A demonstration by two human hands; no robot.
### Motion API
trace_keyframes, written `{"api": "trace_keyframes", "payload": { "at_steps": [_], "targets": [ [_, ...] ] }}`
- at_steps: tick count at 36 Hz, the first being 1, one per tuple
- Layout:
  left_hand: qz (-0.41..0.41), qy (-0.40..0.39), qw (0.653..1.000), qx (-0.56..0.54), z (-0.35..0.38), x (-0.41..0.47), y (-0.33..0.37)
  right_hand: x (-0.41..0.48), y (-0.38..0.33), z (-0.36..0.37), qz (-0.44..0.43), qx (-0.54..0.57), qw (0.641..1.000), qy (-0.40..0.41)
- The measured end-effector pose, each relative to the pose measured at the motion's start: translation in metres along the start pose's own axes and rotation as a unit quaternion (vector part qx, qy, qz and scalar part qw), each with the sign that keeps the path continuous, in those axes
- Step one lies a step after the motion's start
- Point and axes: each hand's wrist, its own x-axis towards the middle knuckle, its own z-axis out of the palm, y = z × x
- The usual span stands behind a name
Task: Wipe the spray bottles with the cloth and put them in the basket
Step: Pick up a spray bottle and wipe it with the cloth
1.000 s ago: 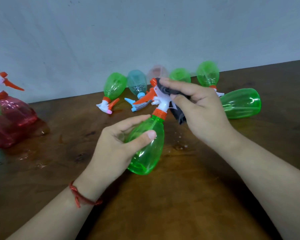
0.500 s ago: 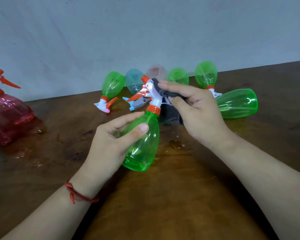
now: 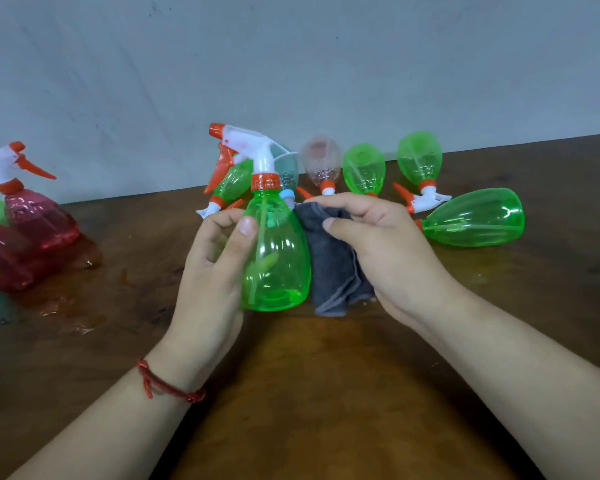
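Brown wooden counter (image 3: 309, 393) set against a grey wall (image 3: 291, 64). Left hand (image 3: 212, 282) holds a green bottle (image 3: 278, 258) upright, grip clamped round its body, thumb on the front, nozzle pointing left. Right hand (image 3: 381, 251), just right of the bottle, has its grip pinched on a grey cloth (image 3: 329, 265). The cloth touches the bottle's right side and hangs down beside it. Behind the bottle, several loose bottles (image 3: 364, 168) lie on their sides, mostly green. Far left of it sit red bottles (image 3: 39, 220), one with its spray head up. A wet patch (image 3: 59, 306) marks the counter beside them.
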Motion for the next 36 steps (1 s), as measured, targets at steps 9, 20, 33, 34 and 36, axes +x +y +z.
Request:
{"api": "trace_keyframes", "payload": {
  "at_steps": [9,20,33,34,36],
  "targets": [
    [-0.058,0.025,0.995,0.081,-0.002,0.003,-0.003,-0.007,-0.004,0.0,-0.012,-0.034,0.999,0.014],
    [-0.066,-0.023,0.997,0.022,0.006,-0.002,-0.001,-0.022,-0.018,0.011,-0.031,-0.037,0.999,0.008],
    [-0.032,-0.018,0.999,-0.01,0.0,-0.005,-0.001,-0.022,-0.005,0.013,-0.067,-0.088,0.994,0.012],
    [-0.019,-0.015,1.0,0.011,0.0,-0.005,-0.001,-0.022,-0.005,0.013,-0.062,-0.08,0.995,0.008],
    [-0.008,-0.012,0.999,0.046,0.0,-0.005,-0.001,-0.022,-0.005,0.013,-0.054,-0.072,0.996,-0.002]
  ]
}}
